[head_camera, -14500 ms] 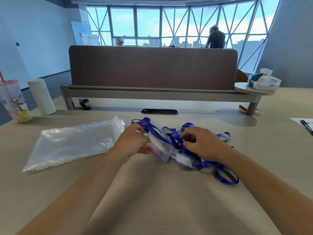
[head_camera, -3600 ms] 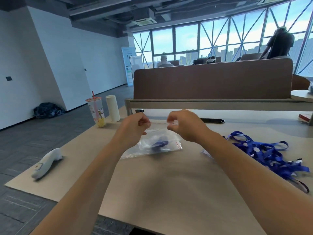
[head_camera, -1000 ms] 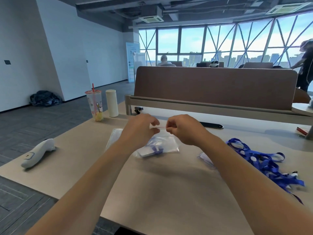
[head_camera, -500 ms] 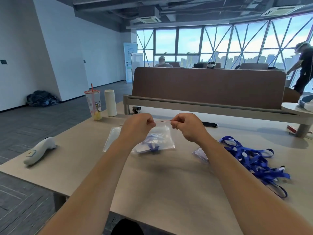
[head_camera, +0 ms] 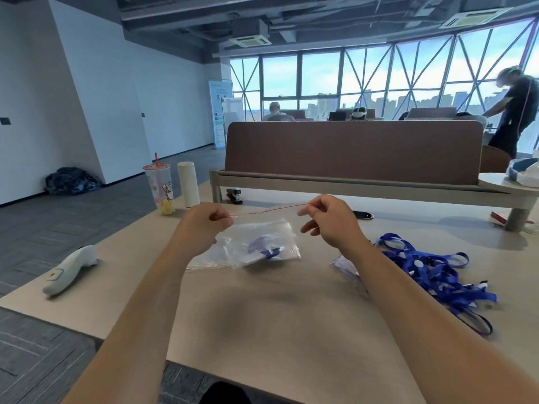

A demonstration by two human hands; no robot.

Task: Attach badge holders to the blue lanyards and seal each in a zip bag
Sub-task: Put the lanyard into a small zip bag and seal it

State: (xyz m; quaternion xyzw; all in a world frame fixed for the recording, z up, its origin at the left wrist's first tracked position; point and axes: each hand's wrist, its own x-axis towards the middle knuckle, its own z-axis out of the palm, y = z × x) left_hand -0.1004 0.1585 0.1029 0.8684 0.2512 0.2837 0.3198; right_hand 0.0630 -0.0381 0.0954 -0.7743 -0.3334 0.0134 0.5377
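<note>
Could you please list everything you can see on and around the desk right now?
zip bag: one, clear with a red seal strip, held above the desk, blue lanyard inside
blue lanyards: a pile, blue, desk right
drink cup: one, clear, red straw, far left
white cylinder: one, beside the cup
white handheld device: one, left edge
stapler: one, black, under the divider
divider: one, brown, across the desk
left hand: pinching the bag's top edge
right hand: pinching the bag's top edge

The hands, left (head_camera: 204, 225) and right (head_camera: 329, 221), have drawn farther apart along the zip bag's (head_camera: 256, 246) seal.
</note>
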